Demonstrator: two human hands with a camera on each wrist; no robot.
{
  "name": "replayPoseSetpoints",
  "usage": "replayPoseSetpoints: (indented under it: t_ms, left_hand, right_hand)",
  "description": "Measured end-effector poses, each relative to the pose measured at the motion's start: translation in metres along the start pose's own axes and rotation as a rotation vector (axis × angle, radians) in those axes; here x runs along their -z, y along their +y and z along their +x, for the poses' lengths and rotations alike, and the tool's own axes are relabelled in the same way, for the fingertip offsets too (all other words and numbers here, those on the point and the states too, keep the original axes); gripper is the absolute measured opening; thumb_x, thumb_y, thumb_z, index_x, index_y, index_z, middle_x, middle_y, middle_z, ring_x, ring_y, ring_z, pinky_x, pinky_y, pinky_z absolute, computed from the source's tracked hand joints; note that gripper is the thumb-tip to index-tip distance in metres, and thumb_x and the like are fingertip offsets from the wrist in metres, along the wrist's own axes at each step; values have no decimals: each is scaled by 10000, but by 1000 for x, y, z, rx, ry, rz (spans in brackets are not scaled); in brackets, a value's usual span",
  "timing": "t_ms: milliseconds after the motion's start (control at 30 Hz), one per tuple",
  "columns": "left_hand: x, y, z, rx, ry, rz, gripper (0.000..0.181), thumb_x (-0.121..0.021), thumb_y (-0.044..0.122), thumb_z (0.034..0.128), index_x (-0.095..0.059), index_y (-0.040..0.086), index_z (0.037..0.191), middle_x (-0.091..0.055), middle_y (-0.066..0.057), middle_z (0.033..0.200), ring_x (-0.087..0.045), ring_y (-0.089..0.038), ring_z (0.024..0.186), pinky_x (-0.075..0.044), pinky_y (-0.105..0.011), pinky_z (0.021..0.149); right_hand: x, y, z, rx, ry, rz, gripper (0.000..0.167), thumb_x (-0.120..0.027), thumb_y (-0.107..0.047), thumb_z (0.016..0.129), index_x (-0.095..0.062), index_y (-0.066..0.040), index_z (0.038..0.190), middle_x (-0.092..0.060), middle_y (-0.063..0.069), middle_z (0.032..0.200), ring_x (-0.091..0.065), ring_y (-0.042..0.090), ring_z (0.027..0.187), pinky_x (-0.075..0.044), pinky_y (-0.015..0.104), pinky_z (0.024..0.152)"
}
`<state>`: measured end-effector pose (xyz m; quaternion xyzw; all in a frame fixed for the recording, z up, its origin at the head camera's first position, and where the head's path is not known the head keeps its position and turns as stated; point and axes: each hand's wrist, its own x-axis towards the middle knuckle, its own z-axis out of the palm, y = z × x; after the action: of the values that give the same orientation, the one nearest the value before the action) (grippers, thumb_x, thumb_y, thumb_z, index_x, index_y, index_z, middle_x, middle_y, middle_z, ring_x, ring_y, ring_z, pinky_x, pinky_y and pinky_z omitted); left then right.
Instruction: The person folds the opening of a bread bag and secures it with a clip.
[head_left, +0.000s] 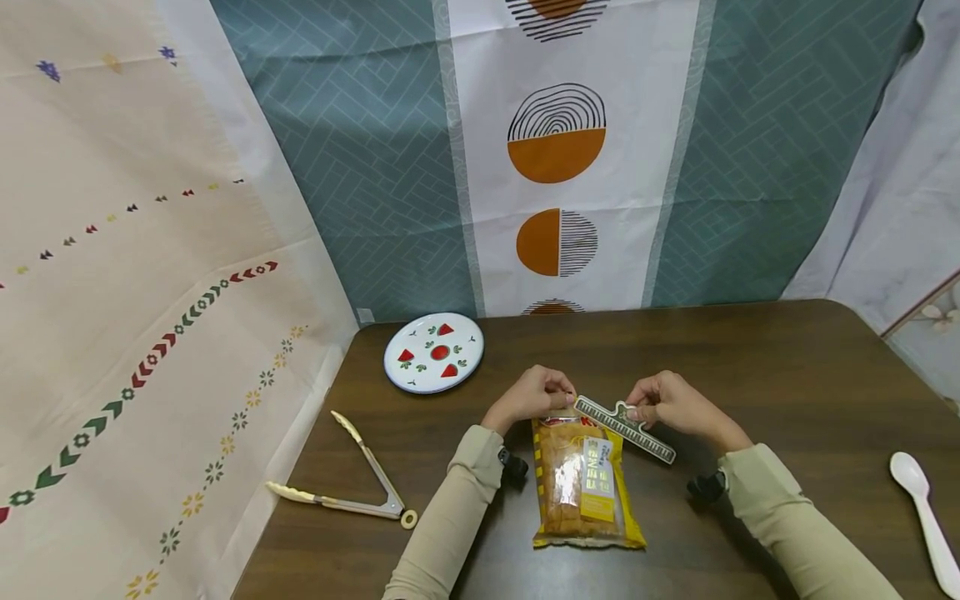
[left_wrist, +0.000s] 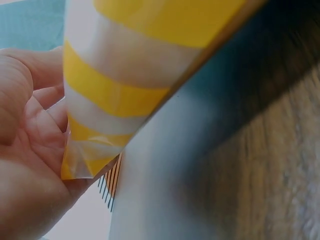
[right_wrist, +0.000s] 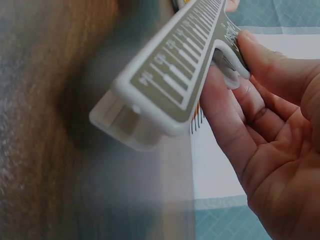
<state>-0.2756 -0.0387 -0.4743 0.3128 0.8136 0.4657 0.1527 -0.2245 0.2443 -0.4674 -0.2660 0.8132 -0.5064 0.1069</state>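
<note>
Wall cloth (head_left: 352, 125): hung behind the table, teal at both sides, its white middle band printed with orange and black circles
Side cloth (head_left: 187, 275): hung at the left, cream, patterned with rows of small coloured motifs
Table (head_left: 787, 367): topped in dark brown, with its far edge set against the wall cloth
Sleeves (head_left: 450, 521): pale khaki, worn on both arms, with a small dark device (head_left: 513, 468) strapped at each wrist
Bread bag (head_left: 562, 492): placed on the table between the two arms, yellow and clear, with the bread seen through the front and the top end turned toward the wall cloth
Tongs (head_left: 360, 504): laid left of the left sleeve, spread in a V
Spoon (head_left: 924, 510): white, laid near the table's right side
Plate (head_left: 422, 357): set at the far left corner, white with a blue rim and red and green prints
Right hand (head_left: 678, 408): clamped on the clip, its handle pinched between thumb and fingers
Left hand (head_left: 528, 396): clamped on the bread bag, the top left corner being pinched
Clip (head_left: 626, 429): held slanted over the bag's upper right corner, its plates parted at the near end; whether film is caught between them cannot be told
</note>
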Motion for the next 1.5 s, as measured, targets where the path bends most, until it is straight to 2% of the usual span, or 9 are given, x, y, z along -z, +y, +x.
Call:
replayPoseSetpoints:
  t_ms: [233,500,800,1233,1500]
  left_hand:
    - [-1,-1,0,-6,-15,4,87,-664,63,980,-728,8,959,-695,-15,804,-569,-83,668,-470,-229,627]
    - [2,2,-1,-46,0,17,86,-654,33,977,-729,-5,960,-707,-62,828,-594,-91,704,-490,-234,682]
    - [2,1,-2,-45,13,31,63,-691,57,960,-740,20,942,-703,-4,812,-582,-72,702,-478,-228,686]
    - [6,-3,-5,15,55,-7,88,-729,128,947,-750,55,991,-712,10,891,-614,-97,793,-503,-251,728]
    - [9,-8,-12,83,71,-114,105,-727,124,948,-744,38,1005,-721,-27,928,-623,-126,829,-514,-277,748]
  right_hand:
    - [-4,0,-1,-51,-11,46,95,-708,14,914,-700,99,957,-710,118,812,-684,196,706,-592,414,640]
    - [-4,1,-1,-125,16,56,256,-727,-83,932,-678,121,1078,-698,120,876,-672,218,746,-587,373,659]
    - [-4,3,-2,-131,-26,46,270,-722,-102,930,-686,120,1078,-717,126,914,-676,221,751,-586,379,670]
    - [-4,4,-5,-88,-20,61,217,-702,-58,945,-686,125,1060,-713,140,916,-679,194,765,-591,366,682]
    - [-3,4,-5,-74,-19,73,209,-697,-46,947,-685,130,1059,-708,145,914,-679,202,762,-592,379,678]
